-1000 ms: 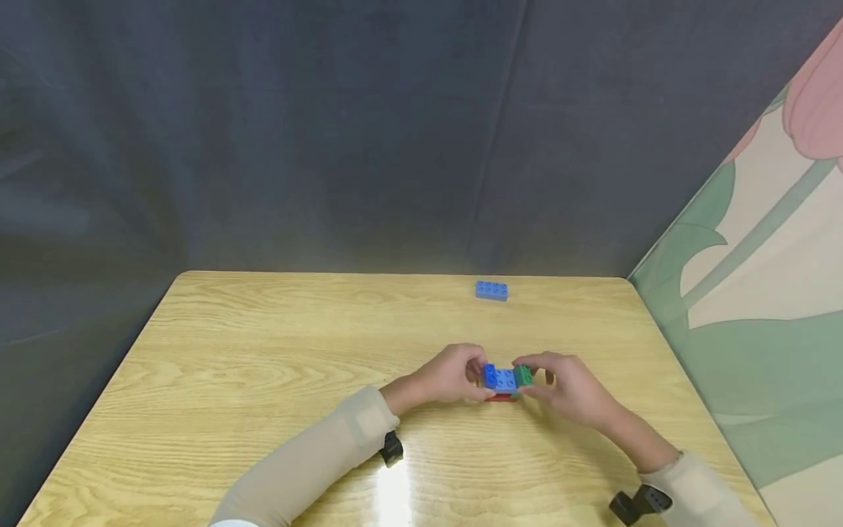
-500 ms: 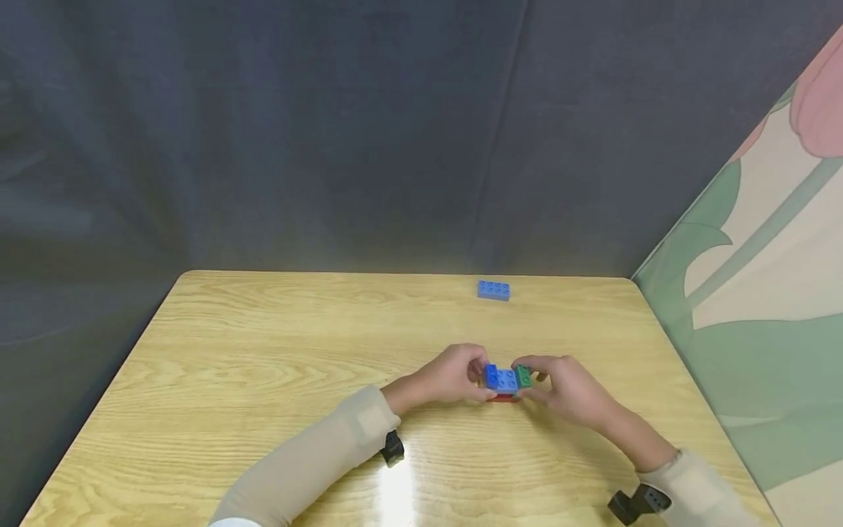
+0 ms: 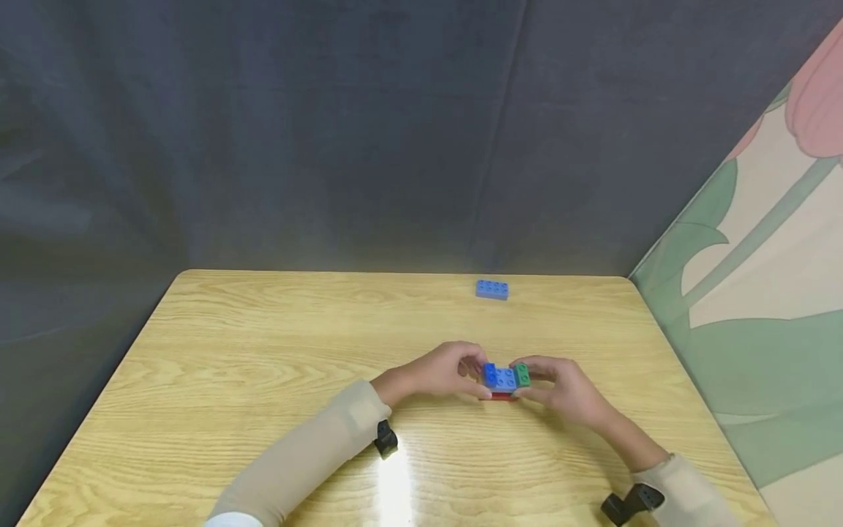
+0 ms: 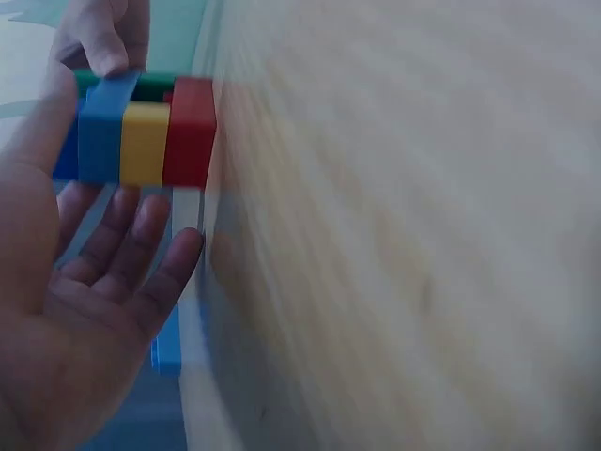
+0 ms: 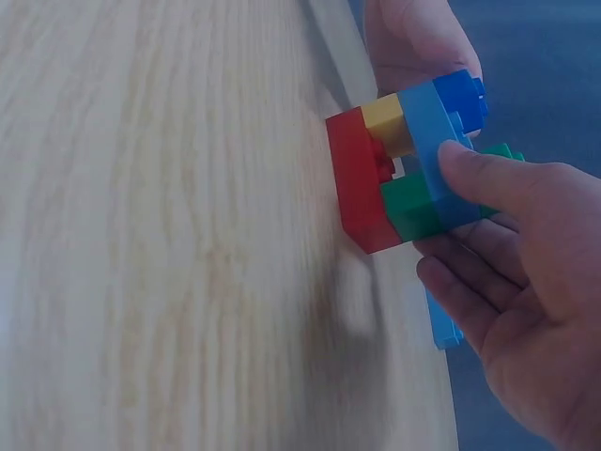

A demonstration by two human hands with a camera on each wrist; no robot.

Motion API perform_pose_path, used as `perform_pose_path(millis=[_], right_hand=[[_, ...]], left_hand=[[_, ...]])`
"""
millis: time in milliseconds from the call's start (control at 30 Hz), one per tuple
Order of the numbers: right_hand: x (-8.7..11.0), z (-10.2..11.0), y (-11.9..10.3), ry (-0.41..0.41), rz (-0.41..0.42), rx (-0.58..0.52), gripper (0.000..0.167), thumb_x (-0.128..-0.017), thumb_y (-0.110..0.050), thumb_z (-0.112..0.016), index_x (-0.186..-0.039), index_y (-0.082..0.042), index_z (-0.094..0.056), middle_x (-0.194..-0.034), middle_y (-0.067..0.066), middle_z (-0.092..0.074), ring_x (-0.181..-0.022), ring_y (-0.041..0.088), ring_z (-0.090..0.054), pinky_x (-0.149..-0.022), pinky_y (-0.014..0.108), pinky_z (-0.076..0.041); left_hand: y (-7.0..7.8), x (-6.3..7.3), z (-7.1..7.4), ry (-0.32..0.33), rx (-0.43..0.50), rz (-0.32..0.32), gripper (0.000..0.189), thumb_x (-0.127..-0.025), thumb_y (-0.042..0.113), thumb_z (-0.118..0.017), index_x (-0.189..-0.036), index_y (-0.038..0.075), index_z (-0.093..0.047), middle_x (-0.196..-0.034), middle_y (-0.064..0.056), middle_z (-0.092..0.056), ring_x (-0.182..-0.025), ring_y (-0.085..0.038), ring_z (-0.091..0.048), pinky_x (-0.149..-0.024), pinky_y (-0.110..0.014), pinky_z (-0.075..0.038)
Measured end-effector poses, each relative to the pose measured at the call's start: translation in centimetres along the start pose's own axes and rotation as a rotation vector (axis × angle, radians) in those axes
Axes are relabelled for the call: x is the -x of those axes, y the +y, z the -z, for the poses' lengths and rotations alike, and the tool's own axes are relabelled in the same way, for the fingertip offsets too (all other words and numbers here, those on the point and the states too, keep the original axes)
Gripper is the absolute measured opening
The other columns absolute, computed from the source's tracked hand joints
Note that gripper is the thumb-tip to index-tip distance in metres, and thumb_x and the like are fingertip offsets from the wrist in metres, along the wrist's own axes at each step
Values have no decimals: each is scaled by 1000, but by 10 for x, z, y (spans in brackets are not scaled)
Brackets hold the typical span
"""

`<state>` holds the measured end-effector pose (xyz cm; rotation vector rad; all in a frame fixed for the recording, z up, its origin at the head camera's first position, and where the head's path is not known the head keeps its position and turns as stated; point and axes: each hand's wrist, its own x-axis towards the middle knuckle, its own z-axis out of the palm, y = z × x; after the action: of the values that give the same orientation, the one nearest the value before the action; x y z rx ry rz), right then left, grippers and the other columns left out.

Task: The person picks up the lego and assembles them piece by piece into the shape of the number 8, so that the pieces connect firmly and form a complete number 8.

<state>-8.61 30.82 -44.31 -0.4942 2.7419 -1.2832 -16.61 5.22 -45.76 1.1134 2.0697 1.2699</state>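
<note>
Between the two hands a small tower of toy building bricks stands on the table. Its base is a red brick (image 5: 360, 178); above it a yellow brick (image 5: 387, 122) and a green brick (image 5: 409, 205) sit apart with a gap between. A lighter blue brick (image 3: 505, 379) bridges them. On top are a small dark blue brick (image 3: 489, 375) at the left and a small green brick (image 3: 522, 375) at the right. My left hand (image 3: 454, 369) holds the tower's left end between thumb and fingers. With thumb in front and fingers behind, my right hand (image 3: 568, 388) grips the right end.
A loose blue brick (image 3: 492, 289) lies near the far edge of the wooden table (image 3: 296, 322). Behind the table hangs a dark curtain (image 3: 362, 146). A flower-patterned cloth (image 3: 777, 293) borders the right side.
The small green brick on top now looks straighter and closer against the tower. My right thumb and fingers have shifted slightly left; the left hand has barely moved.
</note>
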Motion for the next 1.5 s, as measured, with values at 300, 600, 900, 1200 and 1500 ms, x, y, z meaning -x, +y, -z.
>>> perform_pose_path(millis=[300, 600, 900, 1200, 1500], right_hand=[[-1, 3, -2, -33, -20, -1, 38, -86, -18, -83, -120, -6, -71, -116, 5, -73, -109, 26, -70, -94, 42, -56], [-2, 2, -2, -41, -3, 13, 37, -87, -15, -82, -121, -6, -71, -118, 7, -73, -108, 26, -70, -93, 42, -57], [-2, 2, -3, -40, 7, 55, 36, -87, -15, -82, -121, -6, -71, -116, 6, -73, -107, 24, -71, -93, 42, -57], [-3, 4, -4, -67, 3, 25, 36, -89, -16, -80, -122, -5, -70, -118, 8, -73, -109, 27, -70, -94, 43, -56], [-2, 6, -4, -70, -12, 28, 36, -89, -14, -80, -122, -5, -70, -117, 7, -73, -109, 27, -70, -94, 42, -56]], left_hand=[[2, -25, 29, 113, -90, -9, 27, -104, 32, -60, -119, 10, -63, -109, 4, -65, -101, -7, -60, -90, -25, -51], [-4, -74, 56, 251, -276, 88, 51, -105, 41, -56, -142, 6, -52, -138, -10, -54, -125, -23, -53, -103, -34, -47], [-18, -100, 60, 224, -447, 176, 66, -105, 36, -57, -157, 2, -34, -164, -14, -31, -151, -29, -29, -122, -38, -26], [-19, -104, 52, 130, -558, 271, 65, -107, 38, -52, -160, 7, -30, -166, -9, -28, -151, -25, -28, -123, -38, -25], [-22, -113, 40, 271, -601, 300, 53, -96, 39, -71, -141, 13, -58, -143, -5, -59, -123, -20, -60, -105, -33, -48]])
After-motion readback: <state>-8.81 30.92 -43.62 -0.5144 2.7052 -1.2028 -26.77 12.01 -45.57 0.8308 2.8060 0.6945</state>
